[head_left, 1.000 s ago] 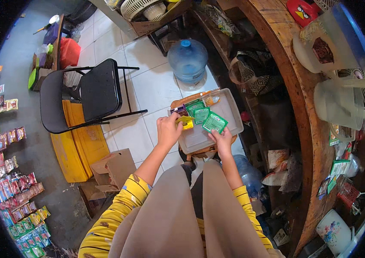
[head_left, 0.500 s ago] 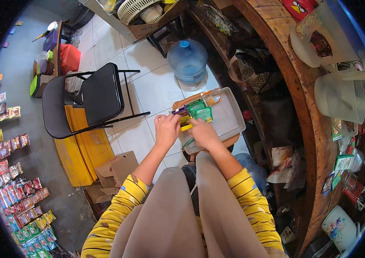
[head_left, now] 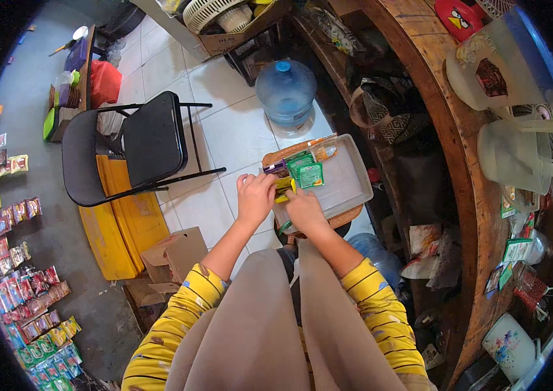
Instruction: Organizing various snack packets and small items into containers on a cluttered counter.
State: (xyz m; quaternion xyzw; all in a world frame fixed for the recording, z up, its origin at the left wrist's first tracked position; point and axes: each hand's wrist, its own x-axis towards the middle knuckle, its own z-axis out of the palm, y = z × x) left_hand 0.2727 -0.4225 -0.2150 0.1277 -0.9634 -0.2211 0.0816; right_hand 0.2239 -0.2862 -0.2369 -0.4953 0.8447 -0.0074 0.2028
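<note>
A clear plastic tray (head_left: pixel 352 174) rests on a small brown stool in front of my knees, with small packets along its left side. My left hand (head_left: pixel 256 197) is closed at the tray's left edge, fingertips bent against the end of a yellow sachet (head_left: pixel 283 186). From the near side my right hand (head_left: pixel 305 210) grips the same sachet, its fingertips partly hidden. Just beyond lie green sachets (head_left: pixel 309 173), purple packets (head_left: pixel 276 167) and an orange-and-white sachet (head_left: pixel 324 151). Something green (head_left: pixel 284 227) shows at the tray's near left corner.
A blue water jug (head_left: pixel 285 94) stands on the tiles beyond the tray. To the left are a black folding chair (head_left: pixel 152 137), yellow boxes (head_left: pixel 134 228) and a cardboard box (head_left: pixel 173 254). A wooden counter (head_left: pixel 442 124) curves along the right. Sachet strips (head_left: pixel 35 287) hang far left.
My right hand has drawn slightly toward me and left, so more of the yellow sachet shows. My left hand stays nearly in place. The whole view has shifted a little.
</note>
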